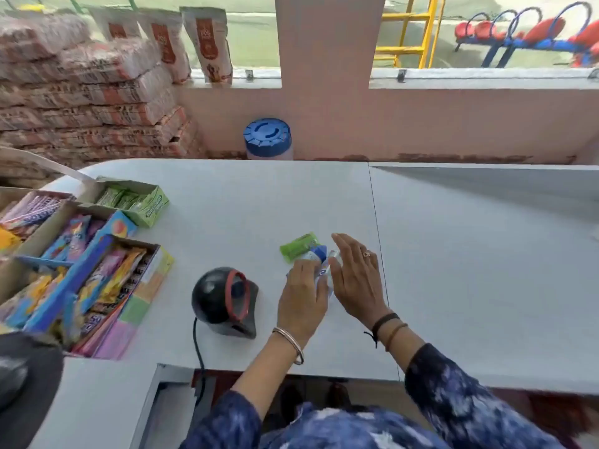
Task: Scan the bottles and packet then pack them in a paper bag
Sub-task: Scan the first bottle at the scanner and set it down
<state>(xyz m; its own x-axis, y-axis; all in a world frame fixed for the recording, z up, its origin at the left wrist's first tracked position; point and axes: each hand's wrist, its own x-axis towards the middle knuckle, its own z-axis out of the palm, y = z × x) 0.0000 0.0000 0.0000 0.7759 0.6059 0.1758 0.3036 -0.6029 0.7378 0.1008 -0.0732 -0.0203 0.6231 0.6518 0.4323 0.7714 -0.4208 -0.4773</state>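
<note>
A small clear bottle with a blue cap (319, 254) lies on the grey counter (259, 202), under my left hand (303, 296), which is closed around its body. A second clear bottle (332, 259) lies just to its right, mostly hidden between my hands. My right hand (356, 277) hovers flat beside them with fingers spread, holding nothing. A green packet (298, 247) lies just beyond the bottles. A black barcode scanner with a red ring (227, 299) stands to the left of my left hand. No paper bag is in view.
Open cardboard boxes of sweets and snack packets (81, 264) fill the counter's left side. A green gum box (136, 200) sits behind them. A blue-lidded jar (268, 137) stands beyond the far edge. Stacked sacks (81, 92) rise at the back left.
</note>
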